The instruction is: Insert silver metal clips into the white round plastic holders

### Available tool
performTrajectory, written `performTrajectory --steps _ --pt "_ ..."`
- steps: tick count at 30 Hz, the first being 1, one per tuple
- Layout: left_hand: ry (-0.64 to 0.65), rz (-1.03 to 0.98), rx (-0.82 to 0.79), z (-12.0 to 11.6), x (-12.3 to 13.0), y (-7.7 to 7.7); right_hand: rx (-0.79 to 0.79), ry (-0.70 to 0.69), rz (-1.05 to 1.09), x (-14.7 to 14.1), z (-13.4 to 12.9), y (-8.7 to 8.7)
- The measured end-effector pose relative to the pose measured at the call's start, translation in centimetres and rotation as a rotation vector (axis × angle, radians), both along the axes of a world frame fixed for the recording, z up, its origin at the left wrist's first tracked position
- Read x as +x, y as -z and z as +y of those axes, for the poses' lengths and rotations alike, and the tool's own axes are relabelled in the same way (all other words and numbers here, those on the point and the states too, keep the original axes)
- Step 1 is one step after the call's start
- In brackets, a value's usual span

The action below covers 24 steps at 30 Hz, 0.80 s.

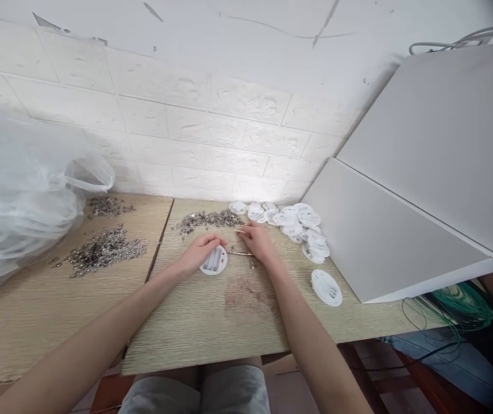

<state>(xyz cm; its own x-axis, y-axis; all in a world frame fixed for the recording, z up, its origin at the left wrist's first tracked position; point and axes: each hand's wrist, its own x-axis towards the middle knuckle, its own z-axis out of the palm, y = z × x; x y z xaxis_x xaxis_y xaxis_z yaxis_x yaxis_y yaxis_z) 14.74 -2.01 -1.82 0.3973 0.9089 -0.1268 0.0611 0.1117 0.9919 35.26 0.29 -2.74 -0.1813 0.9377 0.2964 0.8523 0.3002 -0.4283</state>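
My left hand (203, 252) is closed at the upper edge of a round white plastic battery housing (213, 262), which lies on the table with its slotted side up. My right hand (257, 240) is to the right of it, fingers pinched on a thin pale stick (239, 231) whose tip points left. Below that hand, a thin strip (240, 253) lies on the wood, with a few small metal pieces (253, 265) near its right end. Just beyond both hands spreads a pile of small metal clips (212, 219); their exact shape is too small to make out.
White round housings (292, 221) are heaped at the back right, and a single one (326, 287) lies nearer. Grey panels (405, 230) border the right side. More metal pieces (106, 250) and a plastic bag (22, 201) are on the left. Green wires (462, 307) hang at the right.
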Motion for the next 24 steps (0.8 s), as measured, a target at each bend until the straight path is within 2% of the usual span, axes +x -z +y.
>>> performTrajectory --steps 3,7,12,18,24 --pt "-0.041 -0.068 -0.058 0.1 -0.2 -0.1 0.042 0.017 0.056 -0.2 0.1 -0.1" --pt "-0.087 -0.164 -0.172 0.2 -0.3 -0.4 0.111 0.028 0.316 -0.9 -0.7 -1.0" --pt "-0.189 -0.266 -0.224 -0.1 -0.1 -0.4 -0.034 -0.066 0.633 -2.9 -2.2 -1.4" --pt "-0.246 -0.283 -0.207 -0.4 0.1 -0.1 -0.093 -0.219 0.658 -4.7 -2.8 -0.7" --pt "-0.253 -0.253 -0.176 -0.1 -0.2 0.2 -0.098 -0.14 0.744 -4.1 -2.6 -0.8"
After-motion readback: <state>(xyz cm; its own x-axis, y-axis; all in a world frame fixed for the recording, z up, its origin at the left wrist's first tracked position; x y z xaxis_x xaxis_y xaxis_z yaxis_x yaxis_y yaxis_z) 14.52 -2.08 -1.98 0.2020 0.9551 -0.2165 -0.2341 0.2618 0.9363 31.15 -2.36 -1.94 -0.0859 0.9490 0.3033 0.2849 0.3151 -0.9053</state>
